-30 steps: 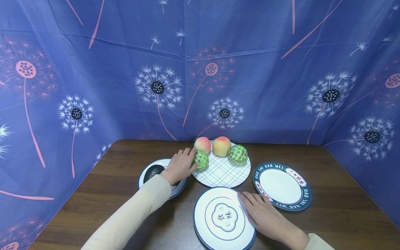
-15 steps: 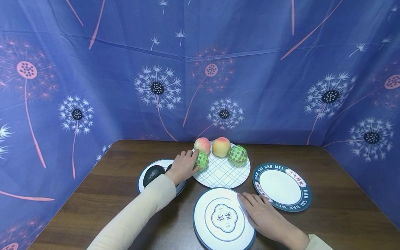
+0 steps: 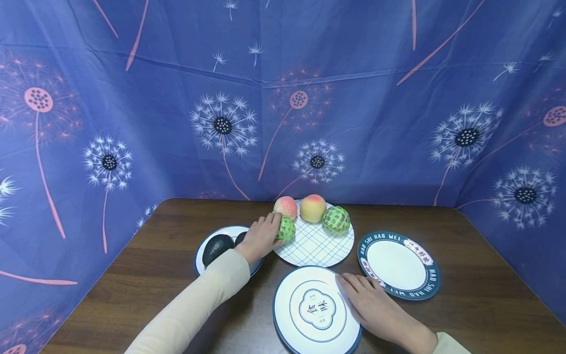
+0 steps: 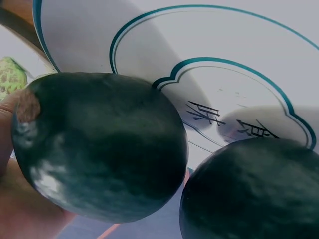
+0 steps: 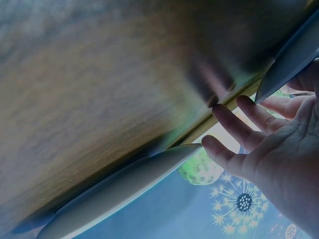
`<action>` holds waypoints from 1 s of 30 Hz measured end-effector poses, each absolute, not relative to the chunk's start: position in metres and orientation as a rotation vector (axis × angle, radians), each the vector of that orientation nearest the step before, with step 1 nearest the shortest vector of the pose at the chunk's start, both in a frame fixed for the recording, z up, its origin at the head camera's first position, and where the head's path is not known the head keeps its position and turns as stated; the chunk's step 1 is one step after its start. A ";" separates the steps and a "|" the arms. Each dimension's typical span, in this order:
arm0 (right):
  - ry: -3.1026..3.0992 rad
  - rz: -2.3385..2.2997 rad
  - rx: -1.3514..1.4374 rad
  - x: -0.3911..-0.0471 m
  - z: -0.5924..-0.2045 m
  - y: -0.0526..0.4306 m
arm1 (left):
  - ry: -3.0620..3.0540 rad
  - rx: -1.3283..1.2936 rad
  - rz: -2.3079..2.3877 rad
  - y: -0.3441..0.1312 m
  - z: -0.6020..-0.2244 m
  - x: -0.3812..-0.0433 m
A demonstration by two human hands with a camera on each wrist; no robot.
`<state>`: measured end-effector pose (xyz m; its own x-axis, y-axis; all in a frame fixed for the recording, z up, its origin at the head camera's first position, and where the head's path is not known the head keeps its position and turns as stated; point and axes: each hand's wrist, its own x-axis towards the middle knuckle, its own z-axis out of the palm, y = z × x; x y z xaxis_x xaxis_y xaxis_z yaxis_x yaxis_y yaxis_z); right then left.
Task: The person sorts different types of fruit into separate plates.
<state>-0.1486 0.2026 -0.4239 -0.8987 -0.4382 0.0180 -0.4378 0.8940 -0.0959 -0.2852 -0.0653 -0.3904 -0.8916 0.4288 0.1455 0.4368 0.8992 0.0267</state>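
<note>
In the head view my left hand (image 3: 261, 238) grips a green custard apple (image 3: 287, 229), fingers over its far left side and thumb at its near side. The fruit is on the left of a white checked plate (image 3: 316, 246). Under my left forearm, two dark avocados (image 3: 216, 249) lie on a white, blue-rimmed plate (image 3: 200, 253); my hand partly hides one. The left wrist view shows an avocado (image 4: 99, 144) up close. My right hand (image 3: 373, 305), fingers extended, rests at the right edge of white lettered plates (image 3: 305, 280), apparently stacked; its palm (image 5: 294, 164) shows in the right wrist view.
A pink peach (image 3: 286, 207), a yellow-orange peach (image 3: 313, 208) and a second custard apple (image 3: 336, 220) sit on the checked plate. To the right lies a green-rimmed plate (image 3: 398, 265). Behind the wooden table (image 3: 486, 290) hangs a blue dandelion cloth (image 3: 376, 123).
My left hand has shifted a little to the right with the custard apple, uncovering more of the avocados. The right hand has stayed in place.
</note>
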 end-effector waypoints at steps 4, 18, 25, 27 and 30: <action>3.047 -0.155 -0.701 -0.149 -0.424 0.203 | -2.939 -0.675 -0.115 -0.065 -0.391 -0.286; 3.055 -0.164 -0.720 -0.149 -0.424 0.203 | -2.934 -0.701 -0.126 -0.064 -0.390 -0.286; 3.056 -0.158 -0.719 -0.149 -0.425 0.203 | -2.933 -0.718 -0.120 -0.064 -0.390 -0.284; 3.059 -0.156 -0.724 -0.149 -0.425 0.203 | -2.931 -0.726 -0.108 -0.064 -0.390 -0.284; 3.061 -0.156 -0.723 -0.149 -0.425 0.203 | -2.915 -0.736 -0.103 -0.065 -0.390 -0.283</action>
<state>-0.1491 0.2031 -0.4250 -0.8946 -0.4458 0.0297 -0.4465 0.8898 -0.0944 -0.2833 -0.0647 -0.3902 -0.8718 0.4677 0.1455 0.4768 0.8784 0.0333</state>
